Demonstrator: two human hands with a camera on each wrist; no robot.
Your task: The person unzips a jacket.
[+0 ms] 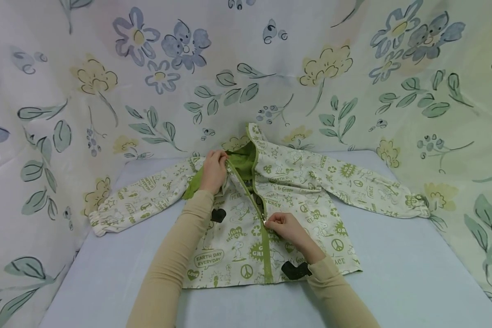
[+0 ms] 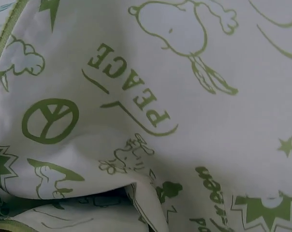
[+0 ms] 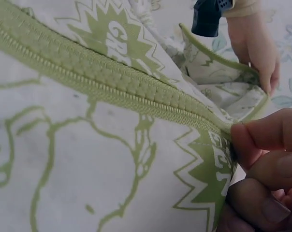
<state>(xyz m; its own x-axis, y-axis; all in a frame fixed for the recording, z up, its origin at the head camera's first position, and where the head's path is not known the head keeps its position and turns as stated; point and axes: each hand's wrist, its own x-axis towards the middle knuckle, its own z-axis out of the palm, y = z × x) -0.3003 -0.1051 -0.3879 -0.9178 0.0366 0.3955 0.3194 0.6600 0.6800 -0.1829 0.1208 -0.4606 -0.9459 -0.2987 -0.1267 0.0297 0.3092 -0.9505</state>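
A white jacket point(image 1: 246, 255) with green prints lies spread out, zipped from the hem to about mid-chest, its upper front parted over a green lining point(image 1: 242, 168). My left hand point(image 1: 214, 172) grips the parted front edge near the collar. At the lower end of that opening, my right hand point(image 1: 289, 231) pinches the zipper pull point(image 1: 264, 220) between thumb and index finger. The right wrist view shows the closed zipper teeth point(image 3: 102, 82) running toward my right fingertips point(image 3: 242, 140). Only printed jacket cloth point(image 2: 151, 106) fills the left wrist view; the left hand is out of it.
Both jacket sleeves, the left one point(image 1: 143, 196) and the right one point(image 1: 369, 187), stretch out sideways on the pale tabletop point(image 1: 119, 273). A floral cloth point(image 1: 246, 54) hangs behind and along both sides. Each wrist wears a dark camera device point(image 1: 295, 270).
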